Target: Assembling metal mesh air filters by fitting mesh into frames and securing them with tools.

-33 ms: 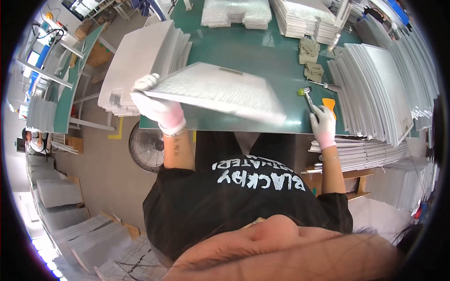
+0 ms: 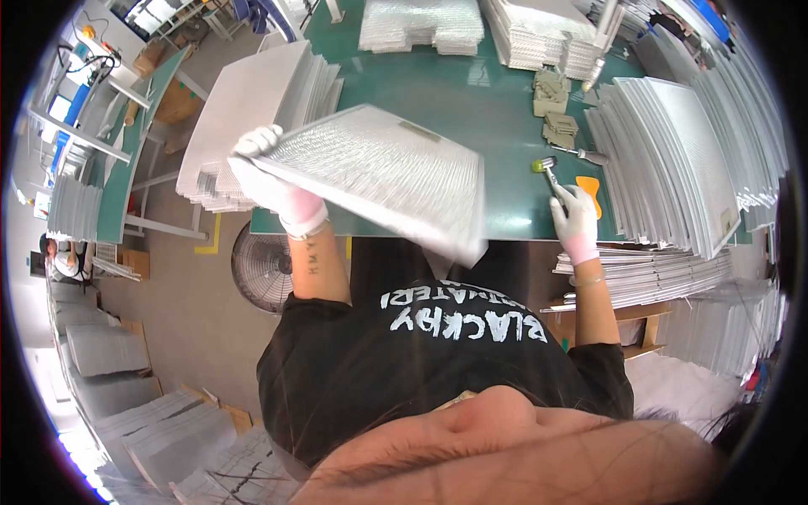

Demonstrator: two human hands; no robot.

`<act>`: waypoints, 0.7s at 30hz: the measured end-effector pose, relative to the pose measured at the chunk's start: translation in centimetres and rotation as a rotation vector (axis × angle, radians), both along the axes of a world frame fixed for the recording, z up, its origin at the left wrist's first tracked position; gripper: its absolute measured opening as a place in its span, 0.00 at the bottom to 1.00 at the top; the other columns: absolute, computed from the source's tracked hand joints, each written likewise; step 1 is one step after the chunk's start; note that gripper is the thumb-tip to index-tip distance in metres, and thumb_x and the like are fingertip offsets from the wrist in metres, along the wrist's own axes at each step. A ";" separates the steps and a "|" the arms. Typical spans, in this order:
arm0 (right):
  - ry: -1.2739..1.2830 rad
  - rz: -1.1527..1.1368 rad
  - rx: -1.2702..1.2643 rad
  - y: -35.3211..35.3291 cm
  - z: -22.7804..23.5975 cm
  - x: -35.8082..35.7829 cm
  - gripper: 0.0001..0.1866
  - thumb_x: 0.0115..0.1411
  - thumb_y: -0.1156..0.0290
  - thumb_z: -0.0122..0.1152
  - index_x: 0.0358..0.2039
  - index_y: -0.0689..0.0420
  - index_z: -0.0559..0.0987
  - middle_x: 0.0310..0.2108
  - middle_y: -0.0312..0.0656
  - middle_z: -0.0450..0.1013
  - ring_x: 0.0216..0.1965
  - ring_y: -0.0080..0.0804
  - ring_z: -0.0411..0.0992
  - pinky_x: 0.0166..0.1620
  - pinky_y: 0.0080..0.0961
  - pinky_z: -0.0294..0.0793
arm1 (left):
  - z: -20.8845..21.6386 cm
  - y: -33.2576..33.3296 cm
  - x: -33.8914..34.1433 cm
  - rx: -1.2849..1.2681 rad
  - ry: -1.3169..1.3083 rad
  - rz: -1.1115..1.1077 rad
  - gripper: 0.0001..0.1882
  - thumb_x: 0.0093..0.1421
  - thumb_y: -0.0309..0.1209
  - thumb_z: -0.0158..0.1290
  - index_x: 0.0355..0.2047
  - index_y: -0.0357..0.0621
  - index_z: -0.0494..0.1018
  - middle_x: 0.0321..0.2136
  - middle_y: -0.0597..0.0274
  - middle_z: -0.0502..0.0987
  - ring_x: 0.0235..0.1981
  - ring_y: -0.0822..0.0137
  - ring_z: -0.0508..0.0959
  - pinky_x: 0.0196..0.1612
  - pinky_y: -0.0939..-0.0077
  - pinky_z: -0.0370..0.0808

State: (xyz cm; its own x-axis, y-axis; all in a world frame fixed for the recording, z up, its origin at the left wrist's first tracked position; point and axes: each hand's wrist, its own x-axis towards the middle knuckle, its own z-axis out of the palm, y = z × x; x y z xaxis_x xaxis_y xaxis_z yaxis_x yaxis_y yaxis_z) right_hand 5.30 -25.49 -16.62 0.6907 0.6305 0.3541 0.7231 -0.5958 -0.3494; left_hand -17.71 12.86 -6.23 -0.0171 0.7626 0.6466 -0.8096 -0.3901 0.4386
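Observation:
My left hand, in a white glove with a pink cuff, grips a pale mesh panel by its left corner. The thin-framed panel is tilted above the front of the green table, its near right corner past the table edge and blurred. A small dark tab shows near its far edge. On the right, my gloved right hand is closed around the handle of a small hammer with a yellow-green and metal head. Close to that hand lies an orange scraper-like piece.
Stacked panels stand on the table's left and right; more pale stacks lie at the back. Beige plastic parts and a screwdriver sit right of centre. A floor fan stands below the left edge.
The panel's right end has swung down toward me and over the table edge, showing more of its mesh face. My left hand has shifted slightly left; my right hand has barely moved.

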 end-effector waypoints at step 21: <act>0.358 0.216 0.467 -1.6 6.2 -8.2 0.25 0.63 0.72 0.56 0.58 0.72 0.67 0.50 0.51 0.73 0.51 0.33 0.72 0.55 0.25 0.70 | -4.7 2.1 16.6 -0.433 -0.244 -1.398 0.15 0.65 0.32 0.46 0.22 0.48 0.77 0.18 0.64 0.75 0.22 0.65 0.73 0.37 0.67 0.73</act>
